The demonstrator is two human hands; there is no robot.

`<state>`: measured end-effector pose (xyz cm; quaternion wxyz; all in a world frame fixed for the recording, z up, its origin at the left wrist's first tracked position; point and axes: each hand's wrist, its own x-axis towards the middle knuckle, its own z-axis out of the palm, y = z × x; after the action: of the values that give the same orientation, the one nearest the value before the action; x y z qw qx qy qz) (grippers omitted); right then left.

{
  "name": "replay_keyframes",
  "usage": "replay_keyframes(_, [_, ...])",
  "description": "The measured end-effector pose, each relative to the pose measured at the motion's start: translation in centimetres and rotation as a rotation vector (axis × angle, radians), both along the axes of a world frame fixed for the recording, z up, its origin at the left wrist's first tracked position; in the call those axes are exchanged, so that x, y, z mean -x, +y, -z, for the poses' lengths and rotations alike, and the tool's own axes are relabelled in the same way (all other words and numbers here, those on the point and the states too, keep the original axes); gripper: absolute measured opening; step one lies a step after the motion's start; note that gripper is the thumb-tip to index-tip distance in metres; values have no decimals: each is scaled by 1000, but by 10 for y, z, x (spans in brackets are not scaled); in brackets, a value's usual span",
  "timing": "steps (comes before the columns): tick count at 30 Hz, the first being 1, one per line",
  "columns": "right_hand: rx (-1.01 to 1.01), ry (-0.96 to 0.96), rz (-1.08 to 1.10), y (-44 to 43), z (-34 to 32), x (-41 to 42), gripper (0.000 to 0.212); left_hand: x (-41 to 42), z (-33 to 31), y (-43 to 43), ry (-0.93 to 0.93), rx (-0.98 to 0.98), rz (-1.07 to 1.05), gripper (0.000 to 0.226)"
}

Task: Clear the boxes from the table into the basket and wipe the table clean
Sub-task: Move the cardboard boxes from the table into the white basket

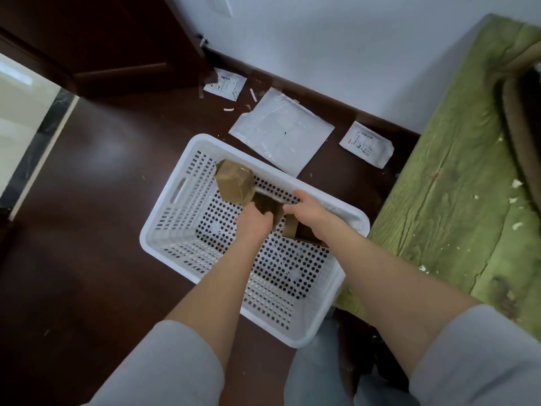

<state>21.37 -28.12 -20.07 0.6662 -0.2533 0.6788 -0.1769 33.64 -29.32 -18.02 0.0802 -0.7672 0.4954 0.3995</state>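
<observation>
Basket [175,230] of white perforated plastic takes the middle of the view. It stands on the dark floor just beside a green-covered surface [453,200], which I judge to be the table; white crumbs lie on it, so the wiping is not yet done. Behind the basket a large white padded mailer [281,133] lies flat on the floor. Inside the basket, a taped cardboard box [234,183] leans tilted in the far corner, and an open carton [304,232] sits near the right wall, partly hidden under the right forearm. Between them a dark brown box [268,208] is held low over the basket bottom. The left hand [253,219] grips it with curled fingers from the near side. The right hand [304,209] reaches to it from the other side, but I cannot tell if its fingers close on it. Such boxes are probably light and stiff, though the walls can dent and the tape is slippery, so it is better to hold two opposite faces and not a loose flap. Two small white packets [366,143] lie by the wall.
</observation>
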Motion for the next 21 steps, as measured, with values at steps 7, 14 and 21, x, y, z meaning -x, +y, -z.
replay_keyframes(7, [8,116,104,10,-24,30,64,24,-29,9,70,0,38,45])
replay_keyframes(14, [75,340,205,24,-75,68,59,79,-81,12,158,150,183,34])
replay_keyframes(21, [169,518,386,57,-128,129,54,160,-123,31,298,255,397,29])
